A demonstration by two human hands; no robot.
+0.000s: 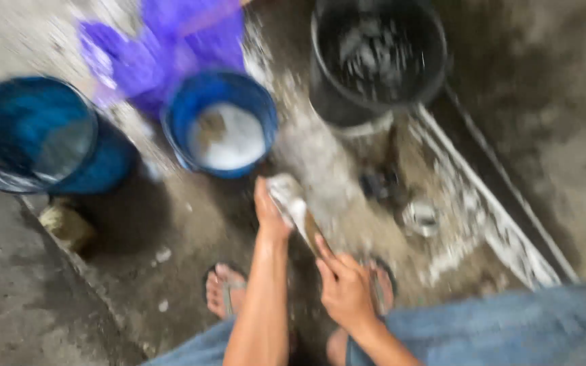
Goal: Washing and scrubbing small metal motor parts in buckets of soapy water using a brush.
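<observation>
While the head view blurs, the left hand [269,213] and right hand [344,288] both grip a plaster-caked trowel [296,210], fingers closed round blade end and handle, low over the wet floor [171,230], near the small blue bucket [222,122]. Risk: slick paste (fingers look wet) may let it slip onto the sandalled feet [225,288].

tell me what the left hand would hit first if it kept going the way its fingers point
Probably the small blue bucket with pale paste inside. The left hand, touching the paste-coated tool, points up the frame toward it over wet floor. The picture is blurred, so depth is uncertain.
</observation>
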